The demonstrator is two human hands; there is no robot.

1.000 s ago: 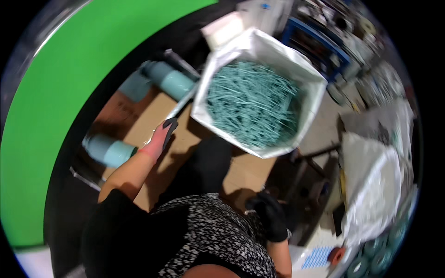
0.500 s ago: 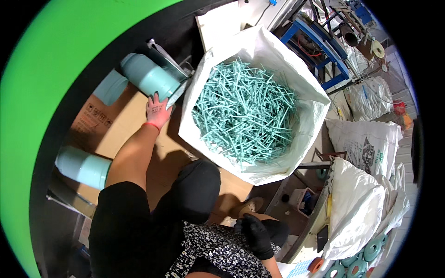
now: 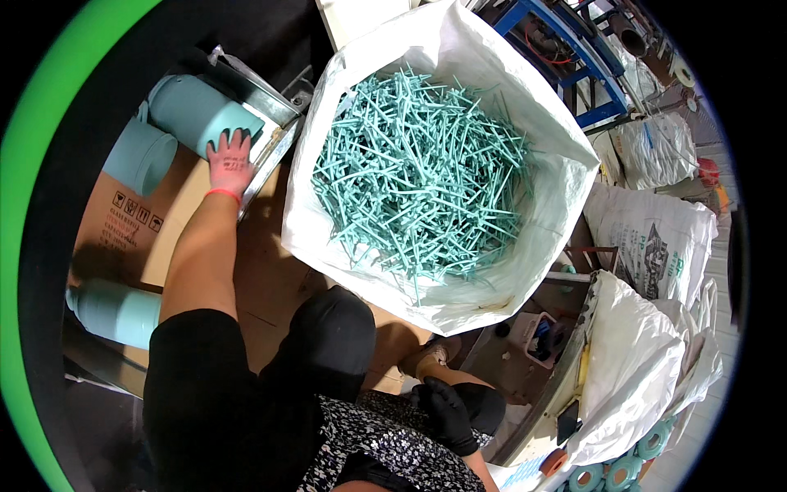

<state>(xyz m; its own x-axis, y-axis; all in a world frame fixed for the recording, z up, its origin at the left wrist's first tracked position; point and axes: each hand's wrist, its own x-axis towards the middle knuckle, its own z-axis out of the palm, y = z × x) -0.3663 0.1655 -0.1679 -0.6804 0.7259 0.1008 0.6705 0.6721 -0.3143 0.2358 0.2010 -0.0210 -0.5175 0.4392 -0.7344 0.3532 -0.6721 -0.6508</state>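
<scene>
My left hand (image 3: 230, 166), in a pink glove with dark fingertips, lies with fingers spread on the near right end of a teal, bucket-like cylinder (image 3: 193, 111). This cylinder is on its side next to a metal plate (image 3: 275, 152). Close by on its left is another teal cylinder (image 3: 143, 156) whose round mouth shows. My right hand (image 3: 447, 416), gloved in black, rests by my lap near my knee. Its fingers look curled in, and whatever they might hold is hidden against the dark cloth.
A large white woven sack (image 3: 541, 221), full of thin teal sticks, stands ahead of me. Cardboard (image 3: 176, 230) lies under my left arm, with a third teal cylinder (image 3: 123, 312) nearby. At right are a white bag (image 3: 631, 369), teal rings (image 3: 586, 476) and a blue frame (image 3: 607, 111).
The whole view has shifted. My left hand and the cylinder under it have moved left, and more of the metal plate beside it shows. My right hand stays by my lap.
</scene>
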